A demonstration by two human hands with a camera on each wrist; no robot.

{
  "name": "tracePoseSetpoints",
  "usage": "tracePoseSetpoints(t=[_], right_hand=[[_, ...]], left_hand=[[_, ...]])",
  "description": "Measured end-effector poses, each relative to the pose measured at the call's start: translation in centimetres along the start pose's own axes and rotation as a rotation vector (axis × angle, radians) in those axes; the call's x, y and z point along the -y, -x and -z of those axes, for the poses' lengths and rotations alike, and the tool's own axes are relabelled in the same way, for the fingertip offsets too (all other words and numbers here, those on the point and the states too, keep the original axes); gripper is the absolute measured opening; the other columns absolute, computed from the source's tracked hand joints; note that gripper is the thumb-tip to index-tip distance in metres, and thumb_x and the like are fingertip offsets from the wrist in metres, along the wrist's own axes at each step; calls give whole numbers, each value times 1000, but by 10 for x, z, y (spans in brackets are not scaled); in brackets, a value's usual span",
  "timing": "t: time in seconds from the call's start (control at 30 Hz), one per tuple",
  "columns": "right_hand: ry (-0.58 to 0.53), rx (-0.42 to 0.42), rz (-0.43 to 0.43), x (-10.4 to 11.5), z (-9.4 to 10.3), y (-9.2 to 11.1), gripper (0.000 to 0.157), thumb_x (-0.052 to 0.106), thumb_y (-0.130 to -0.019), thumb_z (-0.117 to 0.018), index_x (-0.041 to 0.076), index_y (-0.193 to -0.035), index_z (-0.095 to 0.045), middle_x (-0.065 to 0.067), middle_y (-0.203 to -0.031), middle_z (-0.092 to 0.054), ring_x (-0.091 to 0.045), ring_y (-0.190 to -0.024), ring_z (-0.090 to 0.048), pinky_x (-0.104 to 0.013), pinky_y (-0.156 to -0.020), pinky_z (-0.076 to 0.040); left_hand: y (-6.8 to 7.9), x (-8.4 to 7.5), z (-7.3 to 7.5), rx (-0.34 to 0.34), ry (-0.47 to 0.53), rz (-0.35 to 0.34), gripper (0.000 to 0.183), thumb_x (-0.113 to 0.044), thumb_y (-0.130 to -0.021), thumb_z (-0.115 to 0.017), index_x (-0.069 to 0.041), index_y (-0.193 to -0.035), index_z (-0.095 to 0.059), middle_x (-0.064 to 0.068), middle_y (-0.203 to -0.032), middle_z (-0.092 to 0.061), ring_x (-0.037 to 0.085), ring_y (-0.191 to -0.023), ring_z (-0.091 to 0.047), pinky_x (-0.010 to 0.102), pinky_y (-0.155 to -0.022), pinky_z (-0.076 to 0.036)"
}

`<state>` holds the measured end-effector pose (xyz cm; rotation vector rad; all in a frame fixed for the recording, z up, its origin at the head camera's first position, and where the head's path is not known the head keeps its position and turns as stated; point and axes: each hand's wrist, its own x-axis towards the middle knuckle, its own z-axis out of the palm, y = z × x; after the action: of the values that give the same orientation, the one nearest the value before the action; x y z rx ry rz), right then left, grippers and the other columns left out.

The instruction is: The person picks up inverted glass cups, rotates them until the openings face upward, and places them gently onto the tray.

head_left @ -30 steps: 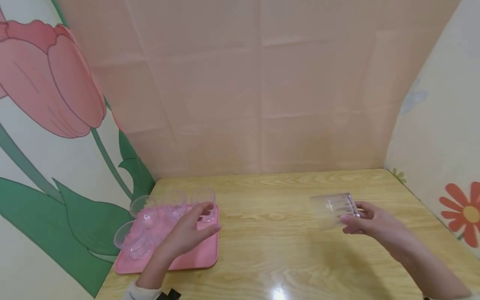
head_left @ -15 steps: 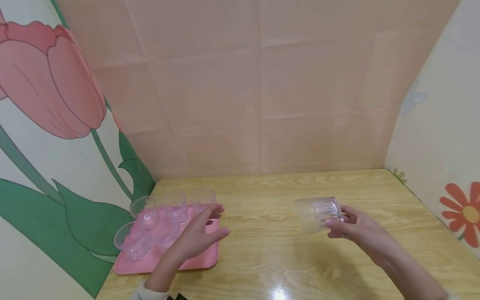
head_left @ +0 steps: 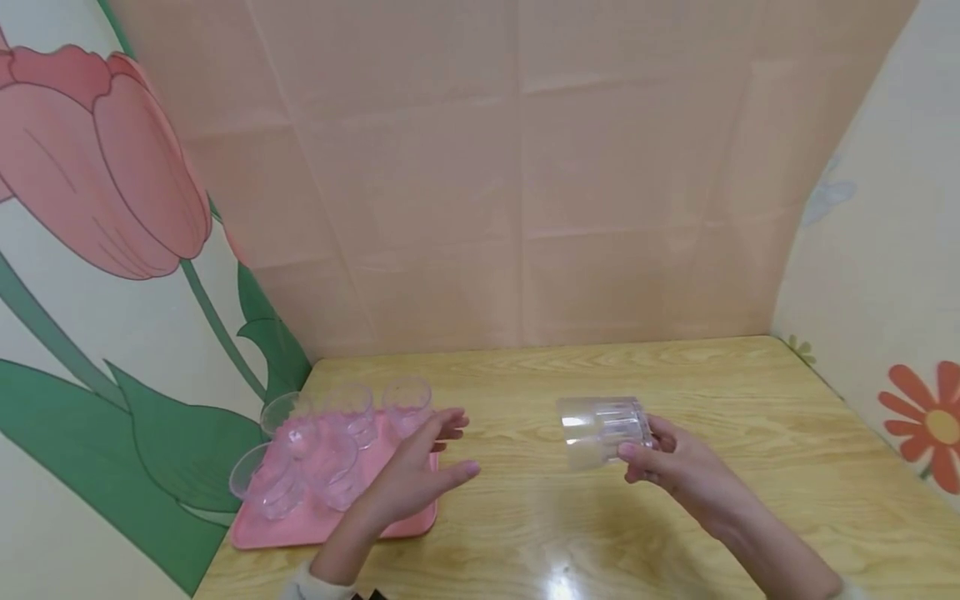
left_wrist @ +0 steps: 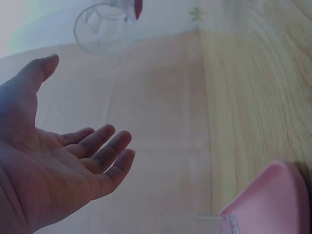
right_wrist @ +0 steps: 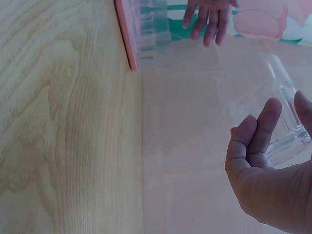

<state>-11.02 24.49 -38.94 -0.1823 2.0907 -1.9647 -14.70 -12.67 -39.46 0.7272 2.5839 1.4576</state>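
My right hand (head_left: pixel 686 471) grips a clear glass cup (head_left: pixel 603 429) by its base end, holding it sideways above the table with its mouth toward the left. In the right wrist view the thumb and fingers lie around the cup (right_wrist: pixel 278 112). My left hand (head_left: pixel 412 475) is held over the right part of the pink tray (head_left: pixel 408 527), its fingers spread and nothing in them. Seen from the left wrist, the palm (left_wrist: pixel 48 170) faces up with thumb apart. Several clear cups (head_left: pixel 281 492) stand on the tray, partly hidden behind the left hand and arm.
The wood-grain table (head_left: pixel 517 517) carries the tray at its left side. A pinkish cloth (head_left: pixel 480 183) hangs along the back edge. Walls flank both sides, the left with a painted tulip (head_left: pixel 105 167), the right with a red flower (head_left: pixel 930 425).
My right hand has moved left with the cup, toward the middle of the table. The left hand has shifted slightly right, its fingers opening wider. The cups on the tray have not moved.
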Motion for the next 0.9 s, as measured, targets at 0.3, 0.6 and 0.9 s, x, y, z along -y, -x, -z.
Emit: tracePoseSetpoints(t=[0.3,0.6,0.9], right_hand=[[-90,43,19,2,-18,-5,65,13,-101,-61,-10,-150,-25,-6,-120,-61,-16,-88,-61,-30,-89,-54],[-137,65,22,2,-29,-10,65,12,-100,-62,-10,-150,-26,-6,-119,-61,-16,-88,-62,-30,-90,-54],[-216,103,61,-1,-36,-13,53,7,-100,-60,-7,-144,-36,-4,-114,-64,-13,-85,-63,-28,-87,-55]], left_hand=[[-4,-5,-11,32,38,-32,75,-37,-91,-75,-13,-153,-39,1,-147,-54,25,-133,-51,51,-112,-40],[-7,-7,-20,53,68,-37,76,-37,-90,-77,-14,-153,-40,1,-147,-53,22,-133,-51,49,-112,-40],[-9,-10,-28,72,133,-34,75,-32,-90,-78,-15,-152,-40,0,-147,-52,23,-133,-50,51,-113,-38]])
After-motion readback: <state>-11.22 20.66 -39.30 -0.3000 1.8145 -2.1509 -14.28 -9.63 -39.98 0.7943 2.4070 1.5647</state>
